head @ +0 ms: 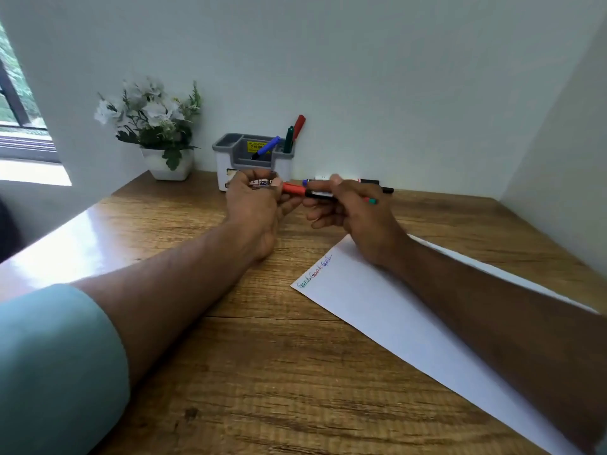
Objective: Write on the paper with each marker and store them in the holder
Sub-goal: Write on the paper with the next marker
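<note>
Over the wooden desk (269,372), beside the scribbled white paper sheet (377,310), our left hand (254,205) pinches the red marker's cap (293,188) while our right hand (354,215) clasps a bunch of markers (320,193), so we judge uncapping in hand, next pulling apart, writing, then the grey-and-white plastic holder (253,159).

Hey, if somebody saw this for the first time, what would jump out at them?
Two hands meet mid-desk: the left hand pinches a red marker cap, the right hand holds the marker body. Behind them a grey holder already keeps blue, green and red markers, with white flowers to its left.
</note>
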A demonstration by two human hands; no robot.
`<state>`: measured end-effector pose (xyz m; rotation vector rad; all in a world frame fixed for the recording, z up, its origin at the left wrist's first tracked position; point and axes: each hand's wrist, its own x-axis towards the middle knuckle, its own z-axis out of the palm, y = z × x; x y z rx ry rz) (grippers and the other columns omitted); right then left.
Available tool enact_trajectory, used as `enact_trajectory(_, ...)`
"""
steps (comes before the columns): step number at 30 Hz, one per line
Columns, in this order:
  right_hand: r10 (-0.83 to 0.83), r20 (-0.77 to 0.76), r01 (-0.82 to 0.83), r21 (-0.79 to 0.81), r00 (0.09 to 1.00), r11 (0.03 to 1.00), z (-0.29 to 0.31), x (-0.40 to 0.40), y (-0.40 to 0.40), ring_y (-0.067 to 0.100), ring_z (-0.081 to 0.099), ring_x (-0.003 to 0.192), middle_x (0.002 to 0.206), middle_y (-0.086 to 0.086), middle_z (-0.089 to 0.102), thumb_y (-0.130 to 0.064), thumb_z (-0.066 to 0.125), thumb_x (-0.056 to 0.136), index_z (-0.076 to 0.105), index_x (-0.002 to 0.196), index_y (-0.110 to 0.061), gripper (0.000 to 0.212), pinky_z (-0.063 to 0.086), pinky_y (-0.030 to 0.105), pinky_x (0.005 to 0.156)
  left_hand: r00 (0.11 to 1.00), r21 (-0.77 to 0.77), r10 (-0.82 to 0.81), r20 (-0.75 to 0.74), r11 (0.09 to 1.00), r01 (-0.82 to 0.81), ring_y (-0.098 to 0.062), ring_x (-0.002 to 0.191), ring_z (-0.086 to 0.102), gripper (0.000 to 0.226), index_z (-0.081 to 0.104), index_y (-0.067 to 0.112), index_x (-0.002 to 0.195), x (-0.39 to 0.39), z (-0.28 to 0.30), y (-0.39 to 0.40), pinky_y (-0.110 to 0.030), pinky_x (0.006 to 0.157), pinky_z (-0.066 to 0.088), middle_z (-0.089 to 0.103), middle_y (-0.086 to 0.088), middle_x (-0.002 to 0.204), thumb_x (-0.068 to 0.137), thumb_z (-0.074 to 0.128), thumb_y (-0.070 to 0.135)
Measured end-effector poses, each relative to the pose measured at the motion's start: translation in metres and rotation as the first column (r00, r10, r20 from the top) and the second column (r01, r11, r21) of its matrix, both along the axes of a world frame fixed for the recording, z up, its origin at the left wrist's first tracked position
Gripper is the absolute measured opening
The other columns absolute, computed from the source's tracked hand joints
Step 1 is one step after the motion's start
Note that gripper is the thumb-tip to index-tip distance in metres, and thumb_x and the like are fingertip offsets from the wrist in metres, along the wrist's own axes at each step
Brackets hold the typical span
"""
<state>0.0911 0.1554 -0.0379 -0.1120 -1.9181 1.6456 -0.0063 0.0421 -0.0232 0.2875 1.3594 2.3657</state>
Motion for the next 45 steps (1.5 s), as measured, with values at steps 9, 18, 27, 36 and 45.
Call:
enact_trajectory(9,0.134,0.028,-0.111,-0.414,0.991,0.904,0.011,-0.010,-0.007,0.024,0.073,0.084,0.090,0.016,0.075,-0.032,0.036,0.102,0.067,0.106,-0.005,0.041,0.059,0.033,0.066,0.973,0.110,0.231,-0.021,0.967,-0.228,-0.017,0.068,0.069,0.023,0.046,0.019,0.093,0.012,0.010,0.002,-0.029,0.063,0.059,0.066,-0.013,0.088,0.095,0.048,-0.004)
enact_trajectory(18,-0.022,-0.048,0.012,-0.198,0.999,0.980,0.001,-0.005,0.004,0.014,0.063,0.058,0.072,0.008,0.071,-0.008,0.064,0.088,0.069,0.088,-0.004,0.006,0.050,0.022,0.053,0.427,-0.465,-0.382,-0.819,0.879,-0.104,0.000,0.092,0.060,0.014,0.065,0.013,0.104,-0.003,-0.002,-0.004,-0.016,0.080,0.049,0.064,0.004,0.098,0.095,0.055,0.016)
enact_trajectory(27,0.064,0.056,-0.043,-0.317,0.996,0.947,0.003,-0.004,0.007,0.012,0.062,0.049,0.061,0.006,0.067,-0.010,0.045,0.095,0.065,0.080,-0.004,0.026,0.050,0.020,0.048,0.036,-0.499,-0.527,-0.849,0.777,-0.383,-0.021,0.071,0.056,0.031,0.056,0.009,0.091,-0.012,-0.013,0.003,-0.034,0.064,0.043,0.056,-0.001,0.077,0.101,0.039,0.033)
enact_trajectory(36,-0.026,-0.007,0.020,-0.449,1.000,0.893,0.007,0.001,0.025,0.011,0.063,0.052,0.065,0.008,0.071,-0.011,0.043,0.094,0.065,0.087,-0.004,0.025,0.052,0.020,0.050,0.259,-0.852,-0.815,-0.519,0.518,-0.076,0.001,0.073,0.052,0.031,0.066,0.022,0.087,-0.009,-0.001,-0.013,-0.023,0.064,0.039,0.059,0.013,0.081,0.075,0.071,0.050)
enact_trajectory(45,0.083,0.305,-0.062,-0.077,0.949,0.995,0.017,0.039,0.030,0.012,0.049,0.045,0.055,0.006,0.059,0.005,0.063,0.081,0.065,0.073,-0.004,0.013,0.036,0.020,0.041,0.100,-0.914,-0.909,-0.405,0.402,-0.048,-0.001,0.105,0.045,0.060,0.053,0.041,0.127,-0.017,-0.001,-0.009,-0.018,0.078,0.038,0.047,0.024,0.112,0.072,0.075,0.049)
